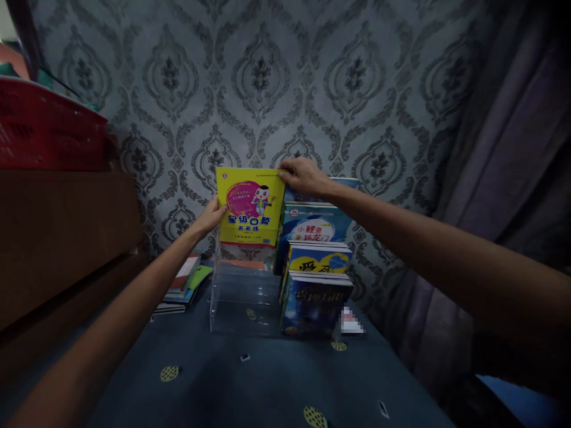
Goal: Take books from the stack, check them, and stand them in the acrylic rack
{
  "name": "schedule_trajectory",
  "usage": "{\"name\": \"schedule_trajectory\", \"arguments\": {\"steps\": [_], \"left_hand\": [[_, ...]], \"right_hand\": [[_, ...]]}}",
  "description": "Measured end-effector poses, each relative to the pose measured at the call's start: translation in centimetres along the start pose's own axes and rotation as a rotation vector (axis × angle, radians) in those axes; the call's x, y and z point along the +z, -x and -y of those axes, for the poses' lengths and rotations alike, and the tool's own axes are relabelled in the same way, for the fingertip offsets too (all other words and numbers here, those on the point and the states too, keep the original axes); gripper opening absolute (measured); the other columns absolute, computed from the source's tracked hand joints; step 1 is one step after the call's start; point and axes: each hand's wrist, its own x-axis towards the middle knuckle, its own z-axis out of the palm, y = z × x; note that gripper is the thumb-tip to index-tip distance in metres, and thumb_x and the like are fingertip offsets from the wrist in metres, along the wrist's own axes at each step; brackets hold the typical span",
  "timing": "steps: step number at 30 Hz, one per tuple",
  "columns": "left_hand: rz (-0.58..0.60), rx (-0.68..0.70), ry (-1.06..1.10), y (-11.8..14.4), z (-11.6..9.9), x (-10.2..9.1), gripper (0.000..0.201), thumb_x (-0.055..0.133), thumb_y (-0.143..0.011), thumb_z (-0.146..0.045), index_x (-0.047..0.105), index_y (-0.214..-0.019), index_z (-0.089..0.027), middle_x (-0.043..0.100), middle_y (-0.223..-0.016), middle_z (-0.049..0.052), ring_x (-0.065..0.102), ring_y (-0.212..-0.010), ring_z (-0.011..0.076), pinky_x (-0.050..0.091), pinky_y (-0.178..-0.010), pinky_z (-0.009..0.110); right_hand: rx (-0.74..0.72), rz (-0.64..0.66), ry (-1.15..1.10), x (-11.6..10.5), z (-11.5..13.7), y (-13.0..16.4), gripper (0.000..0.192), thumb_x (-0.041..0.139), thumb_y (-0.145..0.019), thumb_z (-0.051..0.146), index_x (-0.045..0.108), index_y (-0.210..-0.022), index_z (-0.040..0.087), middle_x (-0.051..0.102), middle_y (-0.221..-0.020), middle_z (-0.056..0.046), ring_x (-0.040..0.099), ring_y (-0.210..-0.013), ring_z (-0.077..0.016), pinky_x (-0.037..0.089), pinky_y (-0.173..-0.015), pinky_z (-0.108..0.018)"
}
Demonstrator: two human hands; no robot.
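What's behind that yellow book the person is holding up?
Behind the yellow book, held by the left hand and right hand, only the patterned wallpaper shows around its edges. Below it sits the clear stepped rack. Anything directly behind the cover is hidden.

Left hand (213,215) grips left edge of yellow book (250,207); right hand (303,175) pinches its top right corner. Book upright at back tier of clear acrylic rack (243,297). Four blue books (316,261) stepped just beside it, right.
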Motion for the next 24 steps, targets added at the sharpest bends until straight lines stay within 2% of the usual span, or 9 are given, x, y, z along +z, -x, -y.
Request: {"name": "schedule_trajectory", "arguments": {"steps": [11, 16, 24], "left_hand": [[0.047, -0.008, 0.003, 0.2, -0.3, -0.2, 0.038, 0.062, -0.082, -0.029, 0.050, -0.117, -0.020, 0.068, -0.121, 0.011, 0.064, -0.109, 0.0274, 0.054, -0.093, 0.045], [0.039, 0.005, -0.004, 0.2, -0.1, -0.5, 0.040, 0.069, -0.078, -0.034, 0.053, -0.112, -0.020, 0.068, -0.119, 0.009, 0.064, -0.110, 0.0281, 0.054, -0.091, 0.044], [0.037, 0.010, 0.034, 0.3, 0.4, -0.2, 0.047, 0.071, -0.078, -0.045, 0.049, -0.112, -0.021, 0.066, -0.122, 0.011, 0.063, -0.115, 0.0286, 0.053, -0.095, 0.046]], "right_hand": [[0.017, 0.007, 0.018, 0.0, 0.4, 0.0, 0.028, 0.044, -0.089, 0.021, 0.070, -0.097, 0.014, 0.072, -0.093, -0.013, 0.061, -0.082, -0.0250, 0.042, -0.074, -0.035], [0.018, 0.023, 0.032, -0.4, 0.5, 0.2, 0.031, 0.043, -0.088, 0.021, 0.071, -0.099, 0.013, 0.072, -0.095, -0.013, 0.061, -0.083, -0.0251, 0.042, -0.075, -0.035], [0.038, 0.032, 0.026, -1.1, 0.7, 0.5, 0.034, 0.039, -0.094, 0.024, 0.072, -0.092, 0.015, 0.071, -0.085, -0.011, 0.061, -0.079, -0.0243, 0.042, -0.074, -0.035]]}}
